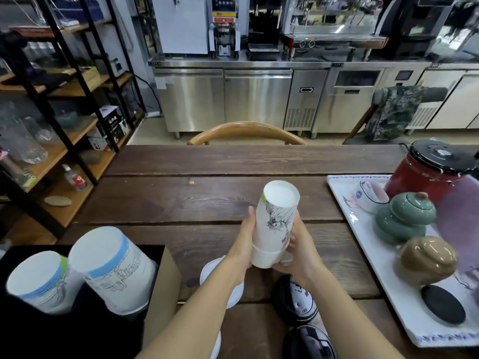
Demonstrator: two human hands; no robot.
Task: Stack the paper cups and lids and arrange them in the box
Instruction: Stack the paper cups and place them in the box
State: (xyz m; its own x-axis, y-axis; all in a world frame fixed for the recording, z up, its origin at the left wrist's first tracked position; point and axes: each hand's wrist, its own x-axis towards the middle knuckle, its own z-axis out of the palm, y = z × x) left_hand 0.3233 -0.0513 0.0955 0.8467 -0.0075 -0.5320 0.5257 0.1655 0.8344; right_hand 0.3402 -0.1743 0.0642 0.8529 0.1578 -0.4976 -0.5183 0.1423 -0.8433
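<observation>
Both of my hands hold an upside-down stack of white paper cups [274,224] with a black ink drawing, above the middle of the wooden table [181,203]. My left hand [245,242] grips its left side and my right hand [298,252] cups its right side near the rims. At the lower left, the cardboard box [166,283] with a dark inside holds two inverted cup stacks [108,265] [39,281] with blue bands. White lids [212,270] lie under my left forearm. Black lids [295,299] [308,343] lie under my right forearm.
A white tray [368,244] at the right carries a red kettle [427,174], a green jar [404,218], a brown jar [427,260], a small cup and a black coaster [443,304]. A wooden chair back [246,130] stands beyond the table. Shelves line the left.
</observation>
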